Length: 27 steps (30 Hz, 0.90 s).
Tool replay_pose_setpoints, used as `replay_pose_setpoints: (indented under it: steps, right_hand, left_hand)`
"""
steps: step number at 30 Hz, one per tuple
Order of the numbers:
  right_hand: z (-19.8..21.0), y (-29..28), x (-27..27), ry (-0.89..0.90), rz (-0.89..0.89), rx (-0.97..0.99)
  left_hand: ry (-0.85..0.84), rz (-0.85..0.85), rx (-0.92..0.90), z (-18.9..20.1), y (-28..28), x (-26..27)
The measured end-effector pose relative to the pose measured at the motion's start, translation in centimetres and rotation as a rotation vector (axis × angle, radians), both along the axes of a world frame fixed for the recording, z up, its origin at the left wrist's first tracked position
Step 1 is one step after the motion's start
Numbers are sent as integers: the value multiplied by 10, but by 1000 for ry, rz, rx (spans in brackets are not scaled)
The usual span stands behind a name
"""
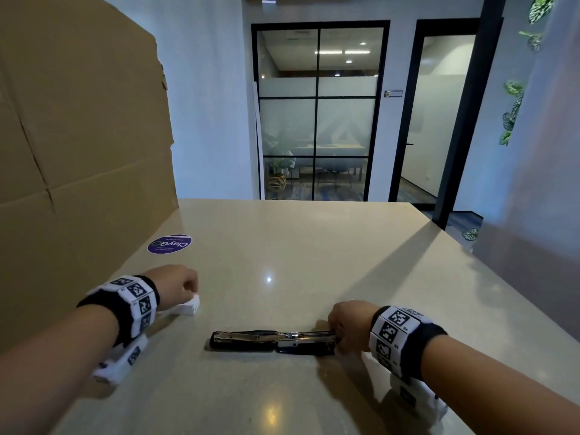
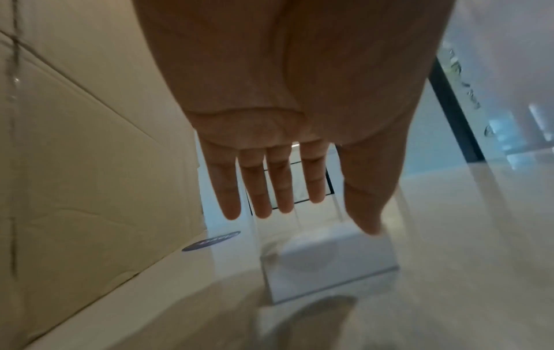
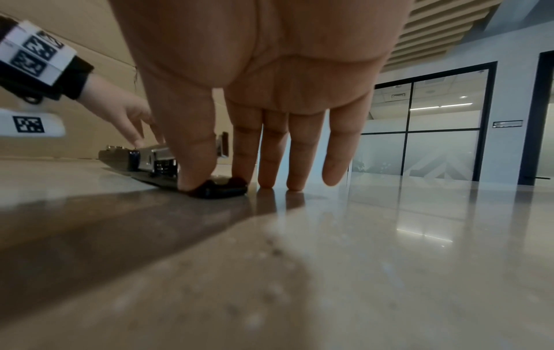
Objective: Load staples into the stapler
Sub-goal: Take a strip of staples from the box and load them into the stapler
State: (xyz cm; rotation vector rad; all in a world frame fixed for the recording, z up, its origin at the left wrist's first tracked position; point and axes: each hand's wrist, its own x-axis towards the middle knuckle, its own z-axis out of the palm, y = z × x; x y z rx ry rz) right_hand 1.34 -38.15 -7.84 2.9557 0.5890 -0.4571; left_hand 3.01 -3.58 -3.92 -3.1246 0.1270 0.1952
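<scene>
A black and metal stapler [image 1: 273, 340] lies swung open flat on the beige table [image 1: 314, 246], its metal staple channel facing up. My right hand [image 1: 342, 328] is at its right end. In the right wrist view the thumb [image 3: 192, 165] and forefinger pinch the black tip of the stapler [image 3: 150, 161], while the other fingertips rest on the table. A small white staple box [image 1: 190, 306] sits to the left. My left hand [image 1: 179, 284] hovers over it with straight fingers, and its thumb [image 2: 365, 213] touches the top edge of the staple box [image 2: 326, 260].
A tall cardboard box [image 1: 78, 120] stands along the table's left side. A round purple sticker [image 1: 169, 244] lies flat beside it. The table's far edge is well beyond the hands, with glass office doors [image 1: 317, 111] behind.
</scene>
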Motion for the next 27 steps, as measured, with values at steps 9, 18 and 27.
replay_pose_setpoints:
  steps: [9, 18, 27]
  right_hand:
    - [-3, -3, 0, -11, 0, 19]
    - [-2, -5, -5, -23, 21, 42]
    - [0, -10, -10, 12, 14, 98]
  left_hand:
    - [144, 86, 141, -15, 4, 9]
    - [127, -87, -156, -12, -79, 36]
    - [196, -295, -259, -11, -141, 38]
